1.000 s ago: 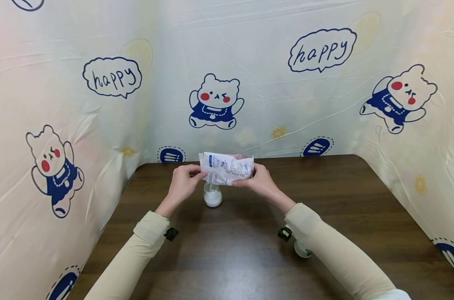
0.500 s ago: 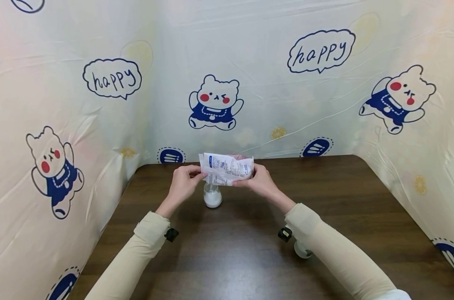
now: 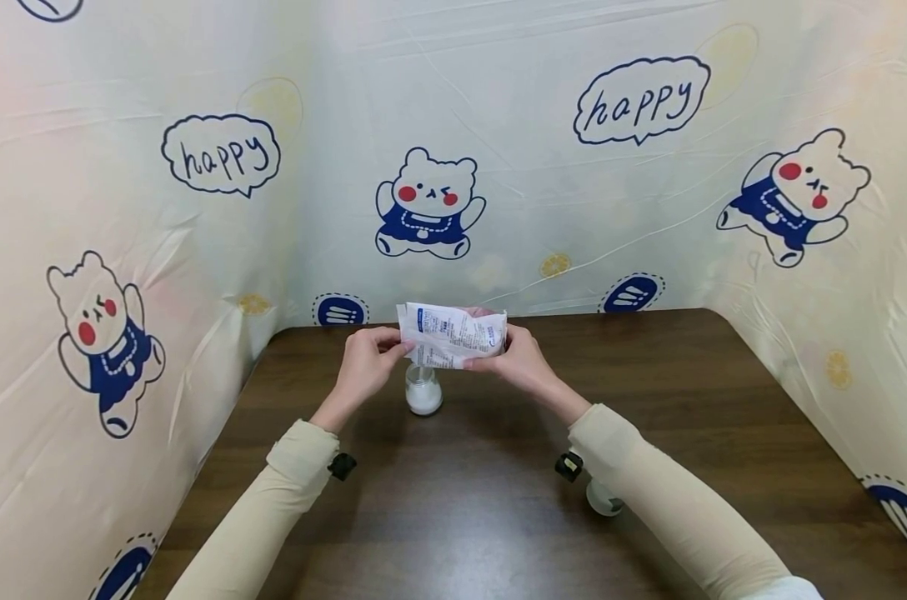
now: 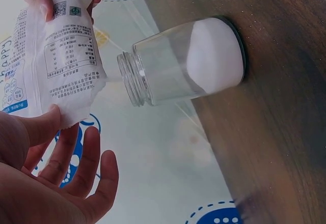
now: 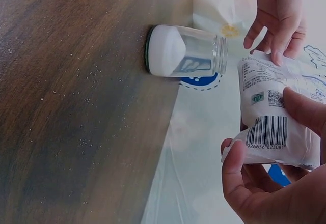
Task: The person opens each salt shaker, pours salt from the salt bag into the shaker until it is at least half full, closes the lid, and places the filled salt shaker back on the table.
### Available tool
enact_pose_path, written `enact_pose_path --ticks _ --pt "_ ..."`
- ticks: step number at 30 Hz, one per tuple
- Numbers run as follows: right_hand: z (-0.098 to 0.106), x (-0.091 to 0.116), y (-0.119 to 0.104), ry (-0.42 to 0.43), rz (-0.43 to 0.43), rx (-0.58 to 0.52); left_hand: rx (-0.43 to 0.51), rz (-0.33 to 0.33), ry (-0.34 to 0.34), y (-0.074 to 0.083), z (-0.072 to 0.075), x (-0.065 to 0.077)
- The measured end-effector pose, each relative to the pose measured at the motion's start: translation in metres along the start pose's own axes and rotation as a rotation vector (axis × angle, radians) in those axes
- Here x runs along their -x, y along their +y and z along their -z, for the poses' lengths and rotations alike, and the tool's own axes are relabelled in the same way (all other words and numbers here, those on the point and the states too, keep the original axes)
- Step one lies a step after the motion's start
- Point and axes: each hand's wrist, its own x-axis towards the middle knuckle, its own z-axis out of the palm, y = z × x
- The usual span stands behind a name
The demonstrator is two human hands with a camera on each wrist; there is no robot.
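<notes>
A white plastic packet (image 3: 453, 336) with printed text and a barcode is held tilted above the table, between both hands. My left hand (image 3: 365, 367) pinches its end between thumb and fingers, the other fingers spread loose in the left wrist view. Around the packet's body curls my right hand (image 3: 524, 362), thumb on the printed face. Just below the packet's left end stands a clear glass jar (image 3: 424, 393), upright and lidless with a threaded neck. White granules (image 4: 216, 56) fill roughly its lower half. In both wrist views the packet's edge lies close to the jar's mouth.
Fine white grains (image 5: 91, 74) are scattered over the dark wooden table (image 3: 468, 483). A round clear glass object (image 3: 602, 498) sits partly hidden by the right sleeve. A printed cloth (image 3: 528, 192) hangs around the table's back and sides.
</notes>
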Motion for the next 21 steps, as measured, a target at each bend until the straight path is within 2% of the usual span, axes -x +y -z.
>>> enact_pose_path --ticks 21 --pt "-0.0042 -0.0007 0.0035 0.029 -0.034 0.009 -0.016 0.003 0.017 0.0006 0.0003 0.0038"
